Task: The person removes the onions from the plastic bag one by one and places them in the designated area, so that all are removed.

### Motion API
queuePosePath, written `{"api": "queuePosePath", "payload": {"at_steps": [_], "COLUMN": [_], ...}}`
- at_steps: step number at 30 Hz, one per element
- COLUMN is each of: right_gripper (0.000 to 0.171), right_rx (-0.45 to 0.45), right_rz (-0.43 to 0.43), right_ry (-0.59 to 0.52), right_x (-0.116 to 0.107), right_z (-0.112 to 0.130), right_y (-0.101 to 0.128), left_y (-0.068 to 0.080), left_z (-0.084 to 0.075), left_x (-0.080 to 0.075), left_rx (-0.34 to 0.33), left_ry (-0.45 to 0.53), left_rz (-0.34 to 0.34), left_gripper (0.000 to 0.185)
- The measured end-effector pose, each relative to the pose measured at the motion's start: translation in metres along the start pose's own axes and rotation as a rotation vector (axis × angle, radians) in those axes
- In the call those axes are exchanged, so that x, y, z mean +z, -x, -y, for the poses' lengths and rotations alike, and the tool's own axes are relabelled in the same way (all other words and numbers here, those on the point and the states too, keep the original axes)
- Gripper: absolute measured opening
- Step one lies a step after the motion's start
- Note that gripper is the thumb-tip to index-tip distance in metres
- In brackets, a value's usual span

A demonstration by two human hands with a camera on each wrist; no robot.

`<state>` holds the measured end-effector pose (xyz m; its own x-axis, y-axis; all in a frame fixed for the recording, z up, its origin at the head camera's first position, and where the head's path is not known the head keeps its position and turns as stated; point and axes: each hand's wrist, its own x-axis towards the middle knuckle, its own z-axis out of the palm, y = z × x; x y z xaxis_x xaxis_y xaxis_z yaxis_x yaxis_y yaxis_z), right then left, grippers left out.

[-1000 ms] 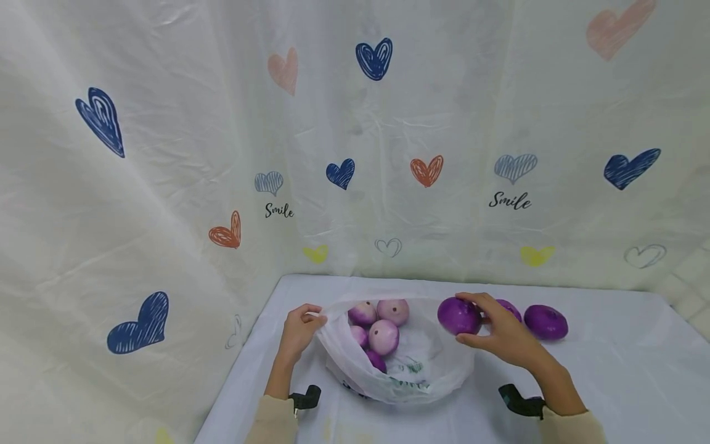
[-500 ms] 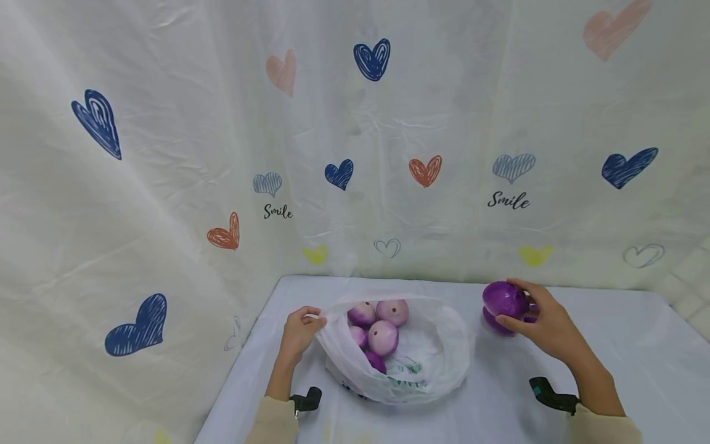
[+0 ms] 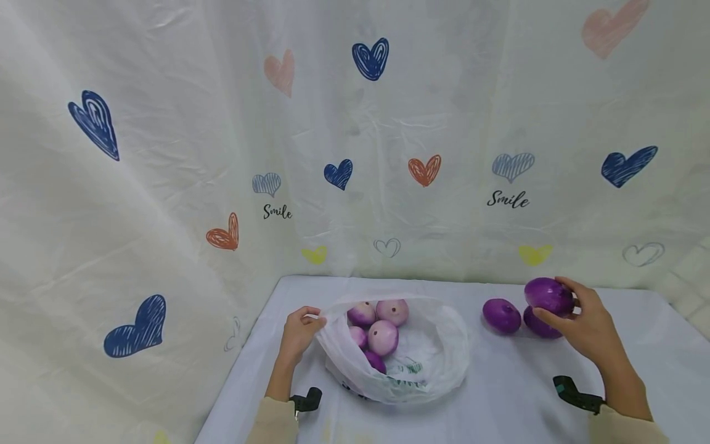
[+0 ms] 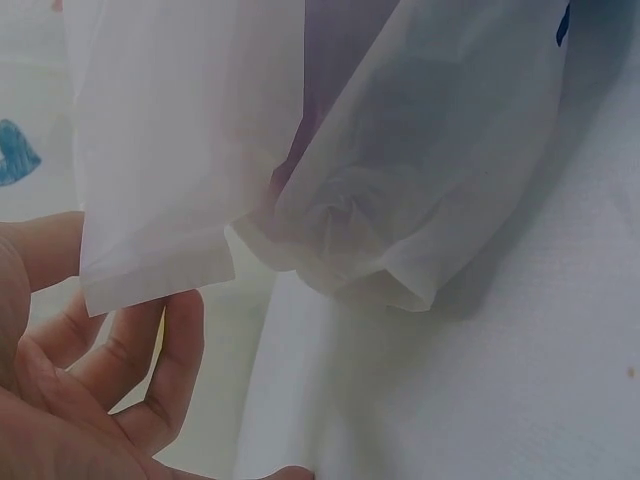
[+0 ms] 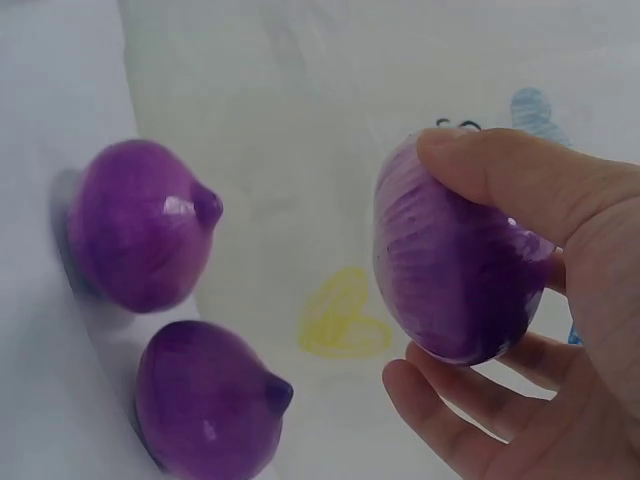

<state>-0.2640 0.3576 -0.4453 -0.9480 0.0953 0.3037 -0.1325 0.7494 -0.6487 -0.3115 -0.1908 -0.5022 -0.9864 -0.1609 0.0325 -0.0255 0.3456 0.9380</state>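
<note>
Heart-printed white curtains [image 3: 166,154] back a white-clothed table [image 3: 499,394]. On it, the thin white plastic bag [image 3: 427,364] holds pale onions [image 3: 383,336]; the left hand [image 3: 299,333] pinches its rim. Right of the bag, the right hand [image 3: 590,327] grips a glossy purple onion [image 3: 548,295] above two others [image 5: 140,240], whose pointed tips only the wrist view shows.

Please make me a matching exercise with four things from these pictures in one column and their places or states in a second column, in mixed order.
1. held onion
2. bag rim
3. pale onions
4. two loose onions

A. inside the white bag
B. pinched by the left hand
C. lying on the table, right of the bag
D. gripped in the right hand

Pairs: 1-D, 2-B, 3-A, 4-C
</note>
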Motion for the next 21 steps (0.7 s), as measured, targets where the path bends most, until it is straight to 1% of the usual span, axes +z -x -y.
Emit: {"api": "queuePosePath", "payload": {"at_steps": [7, 15, 21], "right_gripper": [0.094, 0.095, 0.095], "right_rx": [0.092, 0.173, 0.252], "right_rz": [-0.028, -0.089, -0.094], "right_ry": [0.019, 0.032, 0.017], "right_x": [-0.006, -0.011, -0.013], "right_z": [-0.017, -0.04, -0.051], "right_y": [0.002, 0.006, 0.005], "left_y": [-0.001, -0.001, -0.002], "left_z": [0.001, 0.002, 0.003], "left_x": [0.0, 0.0, 0.0], "left_rx": [-0.003, -0.007, -0.013], "left_ry": [0.002, -0.005, -0.014], "left_rz": [-0.001, -0.001, -0.009], "left_gripper": [0.02, 0.021, 0.021]}}
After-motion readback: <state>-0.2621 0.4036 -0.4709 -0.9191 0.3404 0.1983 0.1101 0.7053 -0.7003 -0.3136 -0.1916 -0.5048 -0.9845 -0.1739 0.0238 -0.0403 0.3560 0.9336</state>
